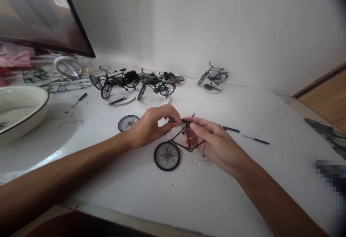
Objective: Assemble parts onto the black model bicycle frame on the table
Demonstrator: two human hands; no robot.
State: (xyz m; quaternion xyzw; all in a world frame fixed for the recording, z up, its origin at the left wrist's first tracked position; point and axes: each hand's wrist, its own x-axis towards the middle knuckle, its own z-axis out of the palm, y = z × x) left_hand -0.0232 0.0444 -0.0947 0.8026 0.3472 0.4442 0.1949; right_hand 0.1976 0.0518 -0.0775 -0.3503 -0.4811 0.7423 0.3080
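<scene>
A small model bicycle [190,144] with a thin dark frame is held up over the table. One spoked wheel [167,156] with a black tyre is on its left end. My right hand [209,136] grips the frame from the right, fingers wrapped around it and hiding its far part. My left hand [154,123] is closed in a pinch at the top of the frame, close to my right fingertips; the small part between its fingers is too hidden to name. Beneath the bicycle lies a white plate [201,155]. A loose spoked wheel [128,123] rests beside my left wrist.
Several finished-looking model bicycles [159,87] stand along the wall, another green one [213,75] at back right. A white enamel basin [27,121] sits left, below a screen [40,13]. Screwdrivers [261,141] [80,99] lie on both sides. Small bits dot the table front.
</scene>
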